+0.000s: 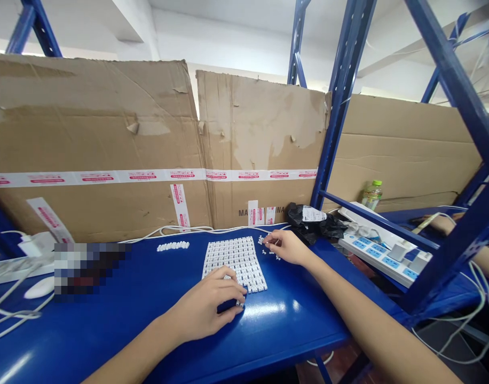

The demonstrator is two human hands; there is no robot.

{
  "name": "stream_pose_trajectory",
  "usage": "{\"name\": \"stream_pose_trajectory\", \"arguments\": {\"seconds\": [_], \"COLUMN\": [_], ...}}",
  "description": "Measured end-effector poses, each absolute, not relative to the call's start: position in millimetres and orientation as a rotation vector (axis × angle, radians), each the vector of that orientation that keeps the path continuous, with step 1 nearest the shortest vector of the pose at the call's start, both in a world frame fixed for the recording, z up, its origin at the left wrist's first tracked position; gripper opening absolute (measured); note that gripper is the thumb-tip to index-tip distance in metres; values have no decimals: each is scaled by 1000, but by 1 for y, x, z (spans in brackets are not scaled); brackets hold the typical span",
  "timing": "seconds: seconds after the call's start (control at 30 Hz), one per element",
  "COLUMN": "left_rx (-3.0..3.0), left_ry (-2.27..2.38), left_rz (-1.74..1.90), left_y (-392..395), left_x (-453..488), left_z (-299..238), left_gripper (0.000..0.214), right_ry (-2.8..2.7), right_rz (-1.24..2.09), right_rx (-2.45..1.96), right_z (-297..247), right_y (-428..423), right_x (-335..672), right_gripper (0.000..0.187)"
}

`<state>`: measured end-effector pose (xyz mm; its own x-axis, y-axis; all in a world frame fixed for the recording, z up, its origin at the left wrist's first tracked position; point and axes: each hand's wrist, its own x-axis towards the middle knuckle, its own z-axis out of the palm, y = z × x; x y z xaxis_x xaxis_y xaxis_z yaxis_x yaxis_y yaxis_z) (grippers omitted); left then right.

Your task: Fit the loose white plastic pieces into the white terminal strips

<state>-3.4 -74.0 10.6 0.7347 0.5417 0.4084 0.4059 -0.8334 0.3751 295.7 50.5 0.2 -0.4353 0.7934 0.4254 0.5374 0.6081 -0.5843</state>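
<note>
Lying by right hand (286,247), black bag (313,224)

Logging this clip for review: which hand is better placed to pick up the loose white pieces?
The right hand looks better placed: its fingers are at the loose white pieces, while the left hand rests on the near edge of the white grid of pieces.

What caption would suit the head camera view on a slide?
Left hand on a grid of small white pieces on a blue bench, right hand at loose pieces.
</note>
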Motion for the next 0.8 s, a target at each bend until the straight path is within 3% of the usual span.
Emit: {"name": "stream_pose_trajectory", "arguments": {"seconds": [0.2, 0.37, 0.6, 0.8], "left_rx": [2620, 2477, 2402, 2395], "left_ry": [869, 1149, 1040, 969], "left_rz": [889, 1193, 1383, 1397], "left_y": [-72, -66, -61, -61], "left_x": [-2, -4, -3, -1], "left_z": [6, 2, 4, 5], "left_gripper": [18, 23, 38, 37], "right_ry": [-1875, -1815, -1685, -1666], "right_rz": [1112, 1390, 1569, 1624], "right_rx": [-887, -711, -501, -513], "right_z": [6, 12, 1, 2], "right_y": [38, 13, 1, -1], "right_x": [279, 252, 227, 225], "right_gripper": [23, 26, 20, 24]}}
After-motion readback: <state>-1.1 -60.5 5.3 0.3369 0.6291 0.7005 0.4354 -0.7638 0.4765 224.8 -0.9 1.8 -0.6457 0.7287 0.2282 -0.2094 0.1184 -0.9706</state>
